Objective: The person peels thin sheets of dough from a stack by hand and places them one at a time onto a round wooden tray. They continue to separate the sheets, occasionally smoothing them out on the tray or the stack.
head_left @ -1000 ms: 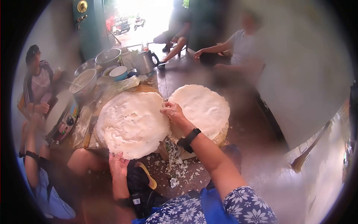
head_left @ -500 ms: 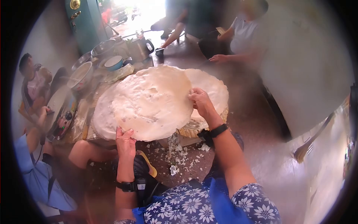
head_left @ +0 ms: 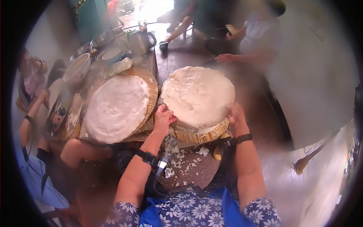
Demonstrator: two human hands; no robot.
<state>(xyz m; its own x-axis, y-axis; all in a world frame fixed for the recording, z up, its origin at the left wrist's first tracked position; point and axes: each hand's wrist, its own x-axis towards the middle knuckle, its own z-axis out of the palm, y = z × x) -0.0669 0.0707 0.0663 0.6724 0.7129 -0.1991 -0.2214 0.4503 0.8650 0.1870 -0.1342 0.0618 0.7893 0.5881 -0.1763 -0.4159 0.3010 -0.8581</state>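
Note:
A large, thin, round pale pancake (head_left: 198, 92) lies over a round straw mat (head_left: 198, 137) at the right end of the low table. My left hand (head_left: 164, 119) is closed on its near left edge, thumb and fingers pinching it. At the right edge, my right hand (head_left: 236, 115) grips the pancake with bent fingers. Left of it, a second pale pancake (head_left: 117, 108) rests on another straw mat (head_left: 152, 90), whose right rim shows.
Behind are metal bowls (head_left: 102, 39), a kettle (head_left: 141, 41) and a large bowl (head_left: 77, 68). White flakes (head_left: 181, 159) litter the floor below the table. A person (head_left: 30, 132) sits at the left, another (head_left: 253, 41) at the back right. A broom (head_left: 302, 164) leans at right.
Both hands have carried the pancake rightward, from over the left mat to over the right one. The left pancake and its mat's rim are now uncovered.

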